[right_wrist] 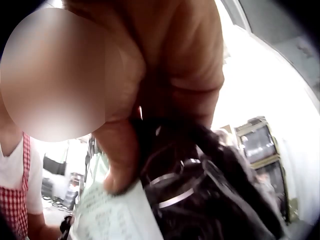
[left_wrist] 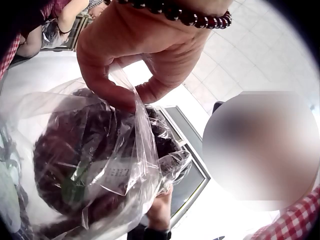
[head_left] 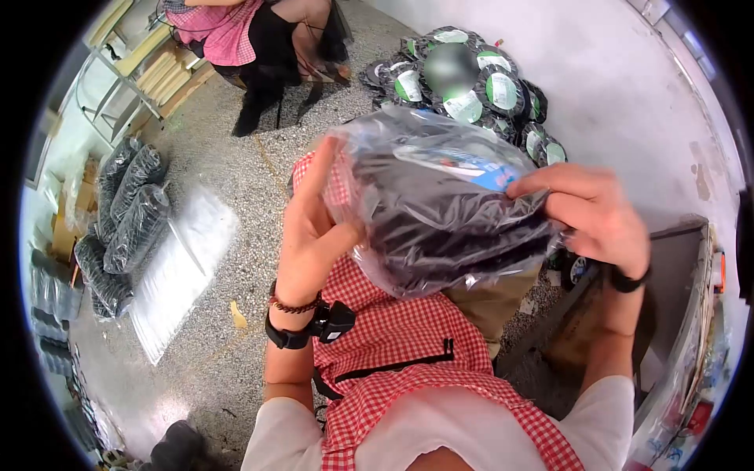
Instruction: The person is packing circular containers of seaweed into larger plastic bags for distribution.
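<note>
A clear plastic bag with dark, soft-looking contents (head_left: 440, 224) is held up between both hands in the head view; a blue and white label (head_left: 479, 169) shows through its top. The left hand (head_left: 310, 224) pinches the bag's open-looking left edge; in the left wrist view that hand (left_wrist: 142, 55) has thumb and finger together on the clear film (left_wrist: 142, 145). At the bag's right end the right hand (head_left: 593, 208) grips the dark contents through the plastic. Up close in the right wrist view, the right hand (right_wrist: 165, 75) has its thumb over a pale printed label (right_wrist: 117, 215).
Round dark packs with green-white labels (head_left: 463, 86) are piled against the wall. Wrapped dark rolls (head_left: 137, 208) and a white sheet (head_left: 184, 267) lie on the floor at left. A seated person (head_left: 271, 39) is at the top, near a shelf rack (head_left: 126, 63). A bin-like box (head_left: 679, 298) stands at right.
</note>
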{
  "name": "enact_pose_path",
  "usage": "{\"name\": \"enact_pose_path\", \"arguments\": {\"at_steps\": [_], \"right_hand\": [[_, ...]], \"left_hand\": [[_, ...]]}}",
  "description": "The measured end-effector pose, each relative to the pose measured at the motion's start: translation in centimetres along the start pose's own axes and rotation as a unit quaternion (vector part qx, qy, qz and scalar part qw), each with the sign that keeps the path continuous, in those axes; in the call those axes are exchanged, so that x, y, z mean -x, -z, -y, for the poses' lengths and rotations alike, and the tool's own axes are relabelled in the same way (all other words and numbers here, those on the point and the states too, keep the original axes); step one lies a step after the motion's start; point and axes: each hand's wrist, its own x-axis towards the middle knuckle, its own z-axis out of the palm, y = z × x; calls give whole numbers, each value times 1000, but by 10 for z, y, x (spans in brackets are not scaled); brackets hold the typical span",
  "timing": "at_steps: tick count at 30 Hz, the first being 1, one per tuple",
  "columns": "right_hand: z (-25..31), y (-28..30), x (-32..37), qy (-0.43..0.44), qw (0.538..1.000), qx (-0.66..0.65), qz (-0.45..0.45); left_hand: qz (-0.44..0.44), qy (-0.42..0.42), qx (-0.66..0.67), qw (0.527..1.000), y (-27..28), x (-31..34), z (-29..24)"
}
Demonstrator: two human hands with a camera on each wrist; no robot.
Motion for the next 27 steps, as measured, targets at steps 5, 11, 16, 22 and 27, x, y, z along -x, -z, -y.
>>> {"name": "enact_pose_path", "arguments": {"at_steps": [5, 11, 16, 22, 27], "right_hand": [[42, 32, -46, 44, 983, 63, 169], [-22, -10, -99, 108, 902, -144, 393], [-47, -98, -78, 99, 990, -5, 97], [8, -62, -48, -64, 985, 62, 145], [-28, -215, 7, -89, 993, 67, 25]], "left_hand": [[46, -38, -70, 996, 4, 9, -9], [119, -44, -77, 989, -35, 20, -4], [24, -26, -5, 999, -31, 16, 3], [-13, -42, -82, 996, -18, 21, -2], [77, -3, -84, 993, -24, 28, 8]]}}
